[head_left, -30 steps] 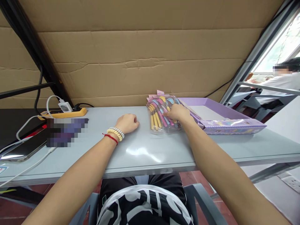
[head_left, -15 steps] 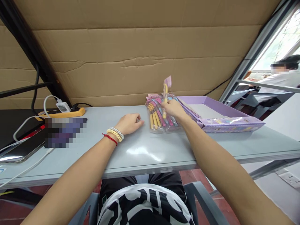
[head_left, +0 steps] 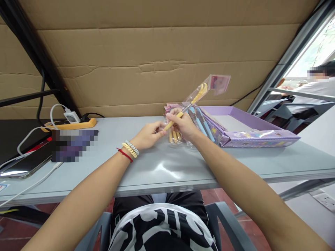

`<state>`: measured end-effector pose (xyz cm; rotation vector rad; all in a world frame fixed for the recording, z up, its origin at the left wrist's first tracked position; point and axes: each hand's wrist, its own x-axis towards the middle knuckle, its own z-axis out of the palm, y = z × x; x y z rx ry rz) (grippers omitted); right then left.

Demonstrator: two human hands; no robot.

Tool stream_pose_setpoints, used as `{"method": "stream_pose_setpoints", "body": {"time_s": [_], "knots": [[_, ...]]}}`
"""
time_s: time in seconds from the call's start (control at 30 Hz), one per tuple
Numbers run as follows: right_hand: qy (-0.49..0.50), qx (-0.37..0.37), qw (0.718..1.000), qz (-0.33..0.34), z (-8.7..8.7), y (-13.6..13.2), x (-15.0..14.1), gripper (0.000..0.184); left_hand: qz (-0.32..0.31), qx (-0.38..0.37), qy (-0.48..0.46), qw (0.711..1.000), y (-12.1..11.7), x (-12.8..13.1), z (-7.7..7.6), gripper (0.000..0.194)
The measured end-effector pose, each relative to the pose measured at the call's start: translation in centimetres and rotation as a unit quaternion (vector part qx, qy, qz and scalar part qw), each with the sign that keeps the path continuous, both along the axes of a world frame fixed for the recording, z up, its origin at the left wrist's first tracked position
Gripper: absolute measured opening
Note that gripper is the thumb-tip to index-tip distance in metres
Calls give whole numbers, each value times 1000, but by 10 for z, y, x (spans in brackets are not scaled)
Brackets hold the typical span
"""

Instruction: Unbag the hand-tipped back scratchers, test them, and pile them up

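Note:
My right hand (head_left: 184,122) pinches a yellow-handled tool (head_left: 175,120) in a clear bag with a pink card at its top. The tool has a short metal shaft and a curved, ridged yellow head, like a small back scratcher; it slants up to the right. Closed near the handle's lower end, my left hand (head_left: 151,134) holds that end or the bag's plastic there. Under and behind my hands lies a pile of similar bagged tools, with yellow handles (head_left: 175,136) and blue handles (head_left: 201,122) showing. My right hand hides part of the pile.
A purple open box (head_left: 258,138) sits right of the pile. On the left are a yellow power strip (head_left: 86,123), white cables, a dark phone (head_left: 28,162) and a blurred item (head_left: 74,146). Cardboard (head_left: 125,45) stands behind the desk. Another person (head_left: 314,90) sits far right.
My right hand has brought the bagged yellow tool toward my left and tipped it to a slant. My left hand has moved right to its lower end. More blue handles show on the pile.

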<state>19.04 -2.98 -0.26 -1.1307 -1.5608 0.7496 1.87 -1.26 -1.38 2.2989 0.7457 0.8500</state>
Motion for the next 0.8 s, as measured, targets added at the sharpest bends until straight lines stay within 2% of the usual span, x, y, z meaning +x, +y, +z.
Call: {"method": "stream_pose_setpoints", "body": {"time_s": [0.1, 0.13, 0.2, 0.27, 0.33, 0.4, 0.47, 0.53, 0.63, 0.8], "knots": [[124, 11, 986, 113, 6, -3, 6, 34, -49, -149, -69, 985, 4, -1, 1, 43], [132, 9, 984, 121, 7, -4, 7, 32, -45, -184, -87, 978, 6, -2, 1, 47], [115, 13, 990, 86, 8, -5, 6, 28, -8, -200, -112, 973, 8, -2, 0, 53], [77, 21, 996, 27, 8, -4, 4, 24, 37, -151, -136, 979, 10, -2, -1, 51], [40, 27, 999, -15, 6, -3, 2, 19, 66, -69, -128, 987, 9, -2, -2, 42], [25, 29, 999, -36, 5, -2, 0, 17, 103, 8, -89, 991, 9, -1, -2, 31], [38, 29, 998, -42, 4, -1, -1, 18, 155, 55, -23, 986, 8, -1, -3, 27], [75, 26, 996, -39, 5, 0, -1, 22, 194, 70, 37, 978, 9, -1, -3, 23], [152, 17, 988, -15, 6, 2, -1, 30, 214, 73, 84, 971, 11, -2, -4, 20], [249, -14, 968, 37, 7, 5, -1, 36, 194, 65, 53, 977, 12, -3, -2, 17]]}}
